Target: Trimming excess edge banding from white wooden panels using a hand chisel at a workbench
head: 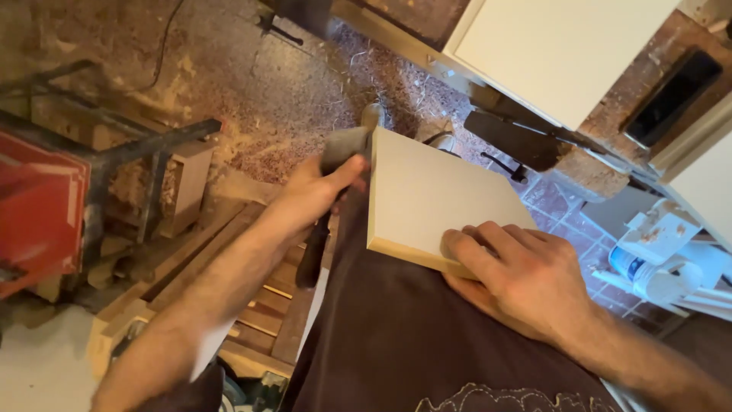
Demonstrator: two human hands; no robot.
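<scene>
A pale rectangular wooden panel (pixel 435 194) rests on my lap against my dark apron (pixel 396 336). My right hand (pixel 518 278) grips its near right corner, fingers over the top face. My left hand (pixel 313 194) is closed on a dark-handled tool (pixel 324 221) with a grey block-like head (pixel 345 146), which is pressed to the panel's left edge.
Sawdust and shavings cover the floor (pixel 290 91). A red machine on a dark metal frame (pixel 42 206) stands at left, wooden slats (pixel 267 305) lie below it. White cabinet panels (pixel 564 46) lean at upper right, a white bottle (pixel 648 263) at right.
</scene>
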